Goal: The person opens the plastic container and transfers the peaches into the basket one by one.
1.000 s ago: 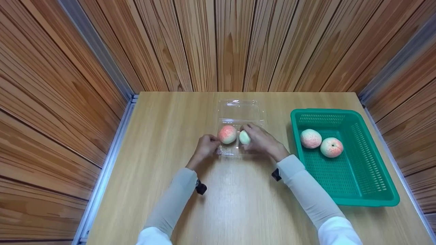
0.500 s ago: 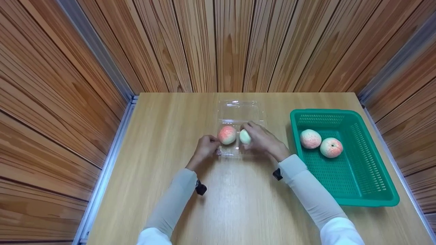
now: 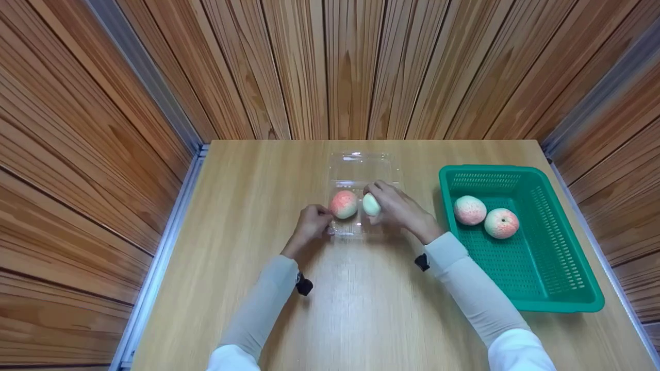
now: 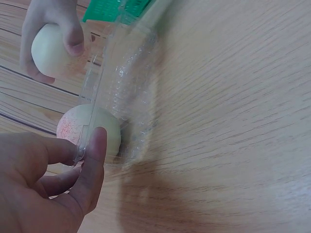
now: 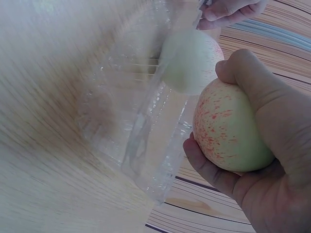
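Note:
A clear plastic clamshell box point(image 3: 356, 229) lies with its lid folded back on the table. My left hand point(image 3: 312, 224) pinches the box's left rim between thumb and finger, as the left wrist view shows. One peach point(image 3: 344, 204), pink and pale green, sits in the left part of the box beside that hand. My right hand point(image 3: 399, 208) grips a second peach point(image 5: 231, 126), pale with red specks, its fingers and thumb wrapped round the sides. In the right wrist view this held peach is above the rim, over the right part of the box.
A green perforated basket point(image 3: 526, 304) stands on the right of the wooden table point(image 3: 340, 319). Inside it lie two more peaches, a pinkish one point(image 3: 470, 210) and one with its stem hollow showing point(image 3: 501, 223). Wood-panelled walls rise behind and at both sides.
My right hand and its peach have risen slightly and moved a little away from me. The left hand stays on the box's rim, and the peach in the box is still.

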